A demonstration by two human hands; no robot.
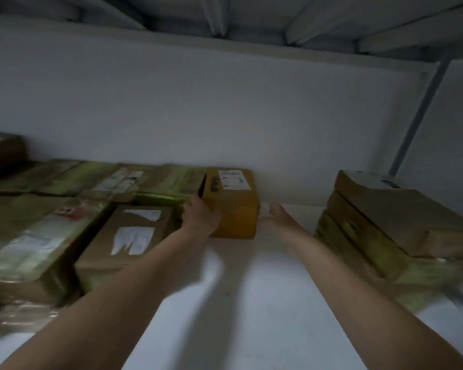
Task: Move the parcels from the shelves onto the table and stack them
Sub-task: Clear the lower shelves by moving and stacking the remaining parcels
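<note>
Mostly cardboard, paper and shiny wrap

Matt yellow cardboard on the yellow parcel (234, 209), with a smooth white paper label (234, 179) on top; dull brown cardboard on the brown box (99, 252), also with white paper patches (133, 240); glossy clear wrap, shining in places, over the wrapped parcels (38, 236) at left; matt brown cardboard on the flat stack (401, 212) at right; smooth matt white shelf board (265, 303); smooth grey metal post (418, 113).

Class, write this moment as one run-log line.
left hand: against left side of yellow box, grip unclear | right hand: open, near its right side | box on white shelf
</note>
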